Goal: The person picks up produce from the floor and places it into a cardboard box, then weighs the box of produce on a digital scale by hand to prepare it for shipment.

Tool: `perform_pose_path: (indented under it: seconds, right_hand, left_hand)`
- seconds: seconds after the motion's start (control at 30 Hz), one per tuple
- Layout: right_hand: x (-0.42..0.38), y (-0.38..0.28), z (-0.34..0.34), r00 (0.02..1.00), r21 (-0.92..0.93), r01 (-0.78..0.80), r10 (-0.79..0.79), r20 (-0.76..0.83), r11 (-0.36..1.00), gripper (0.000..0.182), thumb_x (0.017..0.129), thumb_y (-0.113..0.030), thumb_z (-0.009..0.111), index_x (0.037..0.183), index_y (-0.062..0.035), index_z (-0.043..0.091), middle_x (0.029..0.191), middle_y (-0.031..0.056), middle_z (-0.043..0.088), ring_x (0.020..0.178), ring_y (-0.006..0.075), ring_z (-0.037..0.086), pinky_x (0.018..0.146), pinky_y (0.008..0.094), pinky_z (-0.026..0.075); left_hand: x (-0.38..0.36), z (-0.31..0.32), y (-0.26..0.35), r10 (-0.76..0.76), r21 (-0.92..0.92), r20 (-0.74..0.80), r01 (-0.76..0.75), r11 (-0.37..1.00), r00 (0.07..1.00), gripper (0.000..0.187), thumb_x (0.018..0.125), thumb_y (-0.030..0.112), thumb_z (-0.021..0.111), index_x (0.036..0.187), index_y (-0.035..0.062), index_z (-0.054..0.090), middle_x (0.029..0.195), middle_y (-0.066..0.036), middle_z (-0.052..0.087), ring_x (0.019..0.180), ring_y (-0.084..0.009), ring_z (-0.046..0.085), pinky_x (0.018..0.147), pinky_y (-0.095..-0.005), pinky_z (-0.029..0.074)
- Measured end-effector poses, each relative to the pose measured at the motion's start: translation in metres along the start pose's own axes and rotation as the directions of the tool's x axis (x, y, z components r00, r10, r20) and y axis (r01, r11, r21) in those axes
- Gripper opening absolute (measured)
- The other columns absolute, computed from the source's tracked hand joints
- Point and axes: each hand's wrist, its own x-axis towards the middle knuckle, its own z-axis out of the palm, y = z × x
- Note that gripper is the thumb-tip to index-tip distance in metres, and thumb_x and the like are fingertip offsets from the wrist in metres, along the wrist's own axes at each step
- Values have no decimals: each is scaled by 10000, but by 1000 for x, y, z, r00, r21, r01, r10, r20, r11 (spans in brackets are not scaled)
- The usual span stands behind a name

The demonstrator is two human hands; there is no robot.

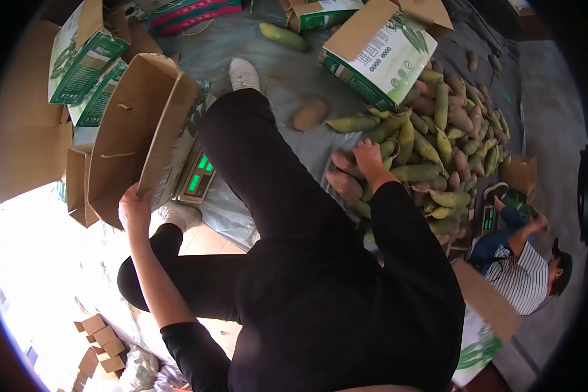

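My left hand [135,208] is closed on the lower edge of an open cardboard box [134,124], which stands tilted beside a scale [196,178] with lit green digits. My right hand [370,159] reaches onto the near edge of a big pile of green radishes [426,149]. Its fingers are slightly apart, with no object visible in them. Close by it are brownish-pink roots [343,185] that look like sweet potatoes. One green radish [351,124] points out from the pile, near a loose brown root [310,115].
A printed white-green carton [379,55] stands behind the pile. More cartons [85,55] are stacked at the upper left. A lone radish [283,37] lies on the grey sheet [274,65]. At right another person [519,268] sits by a second scale [488,219].
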Motion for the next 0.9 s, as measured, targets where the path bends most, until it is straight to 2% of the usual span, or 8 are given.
perform_pose_path:
  seconds: [0.07,0.2,0.4,0.47,0.53,0.63,0.67,0.9]
  right_hand:
    - [5,1,8,998,-18,-10,9,-60,1000,183,831,-145,514,982,-149,617,1063,38,547,1073,235,487,820,426,434]
    - [10,5,15,997,-3,1,-1,-78,1000,196,823,-141,516,994,-143,609,1060,46,549,1062,241,496,813,432,441]
    - [-13,11,-33,971,201,-14,61,-231,979,312,736,-115,650,1036,-138,569,1060,69,571,1045,274,527,821,440,454]
    - [-11,18,-43,918,515,8,198,-343,857,503,623,-68,738,1085,-126,547,1044,86,568,1022,328,522,843,421,445]
    - [-2,25,-55,903,598,38,229,-364,801,552,639,-26,737,1146,-82,526,1074,100,569,1011,301,538,848,371,443]
    - [23,39,-72,861,892,276,321,-395,359,511,699,-48,722,1167,-5,521,1076,124,584,960,208,569,842,308,447]
    - [23,32,-95,861,888,284,312,-402,361,511,699,-48,722,1167,-5,521,1076,124,584,960,208,569,842,308,447]
    - [-38,-35,-317,651,659,750,229,-723,-52,419,794,27,627,1189,27,486,1094,83,556,980,137,544,861,268,447]
  left_hand:
    - [1,1,-2,2,2,-8,-2,1000,1000,286,728,183,652,993,77,656,846,-157,653,800,-323,630,714,-387,484]
    - [2,-2,1,-28,89,58,23,996,998,307,733,206,649,1022,105,652,894,-154,653,842,-320,627,743,-403,487]
    - [1,-6,5,-70,89,70,64,994,995,266,764,244,634,1006,137,654,923,-140,646,884,-318,609,760,-416,485]
    - [-2,-12,15,-107,92,76,100,991,991,237,764,232,627,981,142,661,906,-130,646,876,-319,608,751,-416,483]
    - [-4,-12,14,-45,53,21,44,998,999,220,742,214,640,936,118,670,825,-149,642,813,-331,610,710,-414,480]
    - [-3,-12,13,-64,44,24,63,997,998,212,748,239,637,923,123,669,841,-149,641,828,-333,607,714,-418,478]
    - [-3,-11,12,-49,49,25,48,998,998,216,750,245,636,925,124,669,846,-147,642,832,-331,608,713,-420,477]
    - [-3,-11,10,-65,130,46,58,990,997,255,759,175,603,1005,173,669,926,-116,657,897,-310,620,768,-405,499]
